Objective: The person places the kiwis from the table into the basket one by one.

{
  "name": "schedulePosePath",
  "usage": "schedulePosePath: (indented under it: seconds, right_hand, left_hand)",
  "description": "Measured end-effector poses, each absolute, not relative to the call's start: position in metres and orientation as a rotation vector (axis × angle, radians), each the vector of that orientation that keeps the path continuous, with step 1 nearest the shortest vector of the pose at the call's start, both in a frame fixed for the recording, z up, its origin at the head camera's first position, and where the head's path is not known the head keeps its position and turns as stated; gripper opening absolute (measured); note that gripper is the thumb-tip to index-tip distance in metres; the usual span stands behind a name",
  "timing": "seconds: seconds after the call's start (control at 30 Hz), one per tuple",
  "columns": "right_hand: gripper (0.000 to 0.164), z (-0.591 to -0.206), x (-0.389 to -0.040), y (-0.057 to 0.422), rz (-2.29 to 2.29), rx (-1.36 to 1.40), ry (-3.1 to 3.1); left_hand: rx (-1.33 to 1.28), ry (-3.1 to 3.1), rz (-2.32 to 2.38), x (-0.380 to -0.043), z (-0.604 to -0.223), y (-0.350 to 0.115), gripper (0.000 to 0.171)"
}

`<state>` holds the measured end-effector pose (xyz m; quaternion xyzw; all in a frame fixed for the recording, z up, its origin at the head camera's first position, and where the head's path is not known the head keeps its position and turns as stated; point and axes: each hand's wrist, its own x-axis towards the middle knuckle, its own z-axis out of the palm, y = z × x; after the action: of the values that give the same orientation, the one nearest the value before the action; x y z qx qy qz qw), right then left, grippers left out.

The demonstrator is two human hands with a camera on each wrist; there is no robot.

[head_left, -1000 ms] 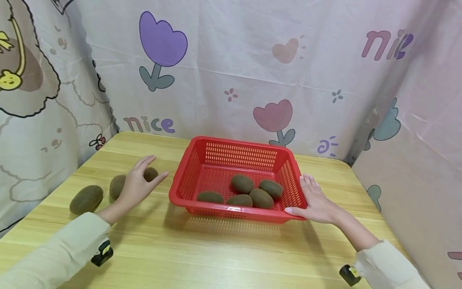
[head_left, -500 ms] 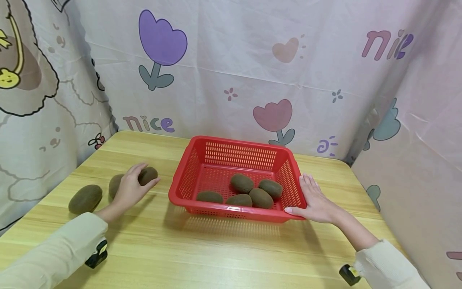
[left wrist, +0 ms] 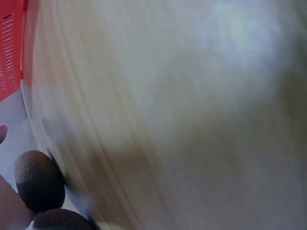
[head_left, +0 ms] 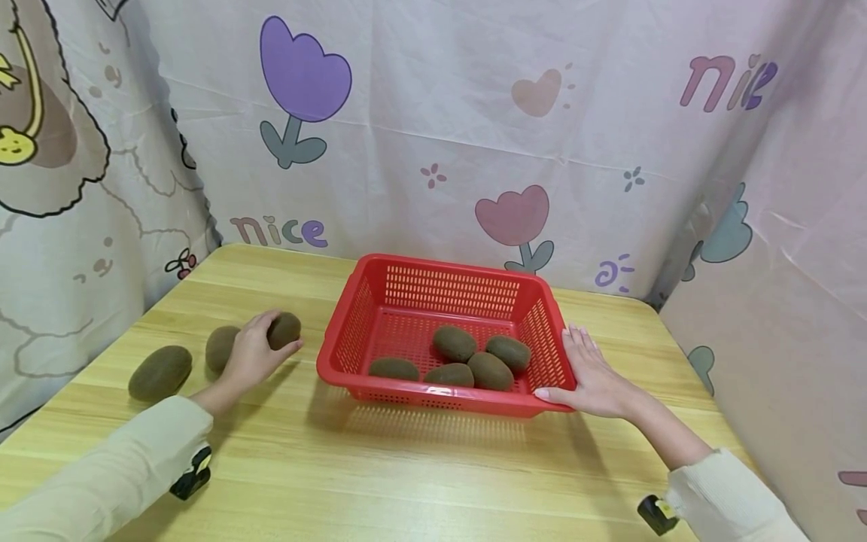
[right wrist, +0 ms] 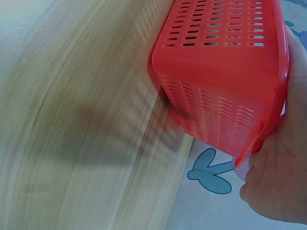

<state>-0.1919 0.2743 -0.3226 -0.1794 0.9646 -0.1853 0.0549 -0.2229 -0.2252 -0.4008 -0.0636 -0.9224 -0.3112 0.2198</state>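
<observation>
My left hand [head_left: 254, 352] pinches a brown kiwi [head_left: 284, 330] between thumb and fingers, left of the red plastic basket [head_left: 433, 397]. Part of that kiwi is hidden behind the fingers. A second kiwi [head_left: 220, 349] lies just behind the hand, and a third kiwi [head_left: 160, 373] is farther left on the table. In the left wrist view, one kiwi [left wrist: 40, 182] shows at the lower left with another kiwi [left wrist: 64, 220] below it. My right hand [head_left: 596, 380] rests on the basket's right front corner, its fingers straight along the side and the thumb on the rim.
Several kiwis [head_left: 491, 372] lie inside the basket, mostly toward its front and right. The wooden table [head_left: 420, 474] ends at a printed cloth [head_left: 420, 113] hanging behind it, and more cloth hangs at both sides.
My left hand has come in to the far kiwi and its thumb and fingers have closed on it; that kiwi has shifted slightly right. The right hand and basket stay put.
</observation>
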Motion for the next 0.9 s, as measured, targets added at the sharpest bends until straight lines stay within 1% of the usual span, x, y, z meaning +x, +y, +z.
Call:
schedulePosePath:
  seconds: [0.33, 0.57, 0.9]
  right_hand:
    - [0.113, -0.3220, -0.1918, 0.2741, -0.569, -0.537, 2.924]
    - [0.113, -0.3233, -0.1925, 0.2745, -0.556, -0.533, 2.927]
    - [0.113, -0.3225, -0.1919, 0.2743, -0.557, -0.539, 2.929]
  left_hand:
    - [-0.217, -2.589, -0.860, -0.2273, -0.4021, -0.2248, 0.058]
    - [-0.245, -2.624, -0.854, -0.2303, -0.4021, -0.2204, 0.053]
    - [-0.264, -2.636, -0.887, -0.2331, -0.4006, -0.2161, 0.052]
